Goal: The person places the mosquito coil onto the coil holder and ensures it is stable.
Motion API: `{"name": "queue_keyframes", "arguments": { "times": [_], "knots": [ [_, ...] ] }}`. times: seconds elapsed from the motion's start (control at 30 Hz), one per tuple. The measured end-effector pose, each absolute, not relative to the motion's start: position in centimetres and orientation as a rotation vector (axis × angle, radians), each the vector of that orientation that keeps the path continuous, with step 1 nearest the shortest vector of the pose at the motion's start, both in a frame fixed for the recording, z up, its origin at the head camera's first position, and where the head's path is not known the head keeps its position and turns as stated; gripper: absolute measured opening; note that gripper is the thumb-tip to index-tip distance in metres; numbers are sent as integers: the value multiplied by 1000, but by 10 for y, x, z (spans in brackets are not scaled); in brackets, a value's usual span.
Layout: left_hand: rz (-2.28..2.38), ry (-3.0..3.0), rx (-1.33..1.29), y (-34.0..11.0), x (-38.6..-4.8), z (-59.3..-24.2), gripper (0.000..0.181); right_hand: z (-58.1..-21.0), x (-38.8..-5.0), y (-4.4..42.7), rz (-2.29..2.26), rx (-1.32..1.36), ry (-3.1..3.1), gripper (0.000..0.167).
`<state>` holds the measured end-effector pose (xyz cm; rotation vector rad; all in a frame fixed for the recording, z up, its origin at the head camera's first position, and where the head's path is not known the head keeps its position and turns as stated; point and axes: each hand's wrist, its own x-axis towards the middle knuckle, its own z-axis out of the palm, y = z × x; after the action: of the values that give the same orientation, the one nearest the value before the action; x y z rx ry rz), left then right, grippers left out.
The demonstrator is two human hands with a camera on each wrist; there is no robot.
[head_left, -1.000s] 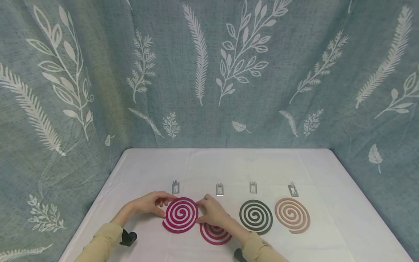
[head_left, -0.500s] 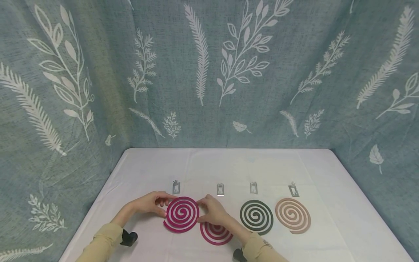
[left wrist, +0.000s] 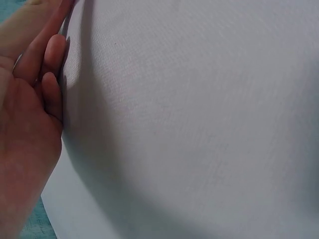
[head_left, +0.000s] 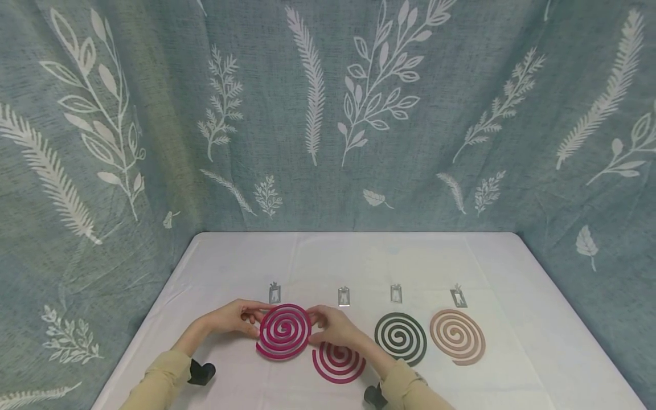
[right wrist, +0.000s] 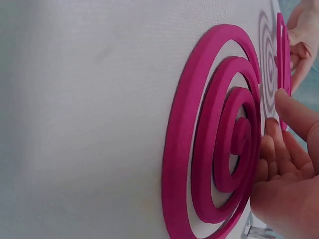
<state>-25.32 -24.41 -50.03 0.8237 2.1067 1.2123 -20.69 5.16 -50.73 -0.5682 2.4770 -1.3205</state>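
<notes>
A magenta mosquito coil is held between both hands, at its left and right rims. In the right wrist view this held coil stands off the cloth and casts a spiral shadow. My left hand pinches the left rim; the left wrist view shows this hand with its lower fingers curled. My right hand pinches the right rim. Beneath that hand a second magenta coil lies flat on the table, partly covered in the head view. The right wrist view shows this lying coil close up.
A dark green coil and a tan coil lie to the right on the white table. Several small metal coil stands, such as one stand and another stand, form a row behind the coils. Patterned curtains surround the table.
The held magenta coil has risen slightly, and its turns look less flat than before. Both hands keep their grip at the rims. The other coils and stands have stayed put.
</notes>
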Motion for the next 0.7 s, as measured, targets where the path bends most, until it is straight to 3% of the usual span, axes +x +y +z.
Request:
{"name": "queue_keyframes", "arguments": {
  "times": [0.7],
  "knots": [
    [1274,2050,735,-247,-253,-501,64,-511,-214,55,-1499,-452,2321,56]
  ]
}}
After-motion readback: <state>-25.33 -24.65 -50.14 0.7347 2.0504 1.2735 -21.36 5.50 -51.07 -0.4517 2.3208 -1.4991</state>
